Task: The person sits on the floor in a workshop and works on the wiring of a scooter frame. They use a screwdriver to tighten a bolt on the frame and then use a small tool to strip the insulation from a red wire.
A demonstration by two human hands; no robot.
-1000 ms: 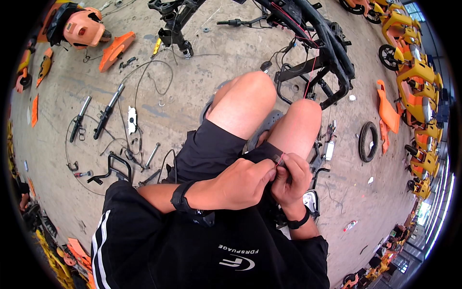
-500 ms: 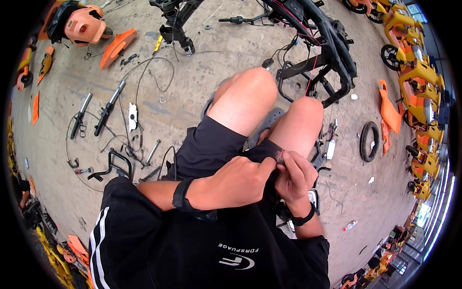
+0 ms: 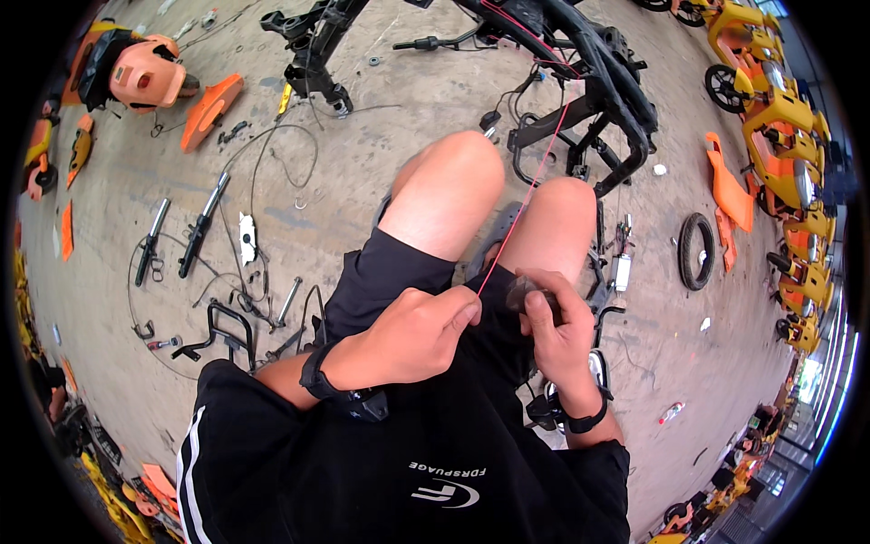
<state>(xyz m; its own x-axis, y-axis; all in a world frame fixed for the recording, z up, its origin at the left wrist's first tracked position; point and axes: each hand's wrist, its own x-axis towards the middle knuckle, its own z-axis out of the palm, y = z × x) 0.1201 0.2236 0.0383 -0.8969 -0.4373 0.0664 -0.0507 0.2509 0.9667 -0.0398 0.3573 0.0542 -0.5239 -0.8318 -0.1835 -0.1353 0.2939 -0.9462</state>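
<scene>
The person sits with bare knees up, and both forearms come in from the lower edge and meet over the lap, above the black shorts (image 3: 390, 272).

The left forearm lies across the body, pointing to the right, with a black watch (image 3: 317, 374) on the wrist. The left hand (image 3: 412, 331) is curled almost into a fist, with the back of the hand up. Its thumb and first finger are pressed together at the tip, and there they pinch the lower end of a thin red wire (image 3: 526, 195).

The right forearm rises more steeply from below, with a black band (image 3: 584, 422) at the wrist. The right hand (image 3: 553, 331) is also closed, with the fingers bent inward around a small dark part (image 3: 524, 292). What kind of part it is cannot be told, because the fingers hide most of it. The two hands are just beside each other, and the gap between them is small.

The red wire goes up and to the right from the left fingertips, between the two knees, and reaches the black frame (image 3: 616, 100) that stands on the concrete floor (image 3: 381, 136) in front of the person. The wire looks straight and tight.

To the left on the floor lie two fork tubes (image 3: 181, 238), loose cables and orange panels (image 3: 208, 111).
</scene>
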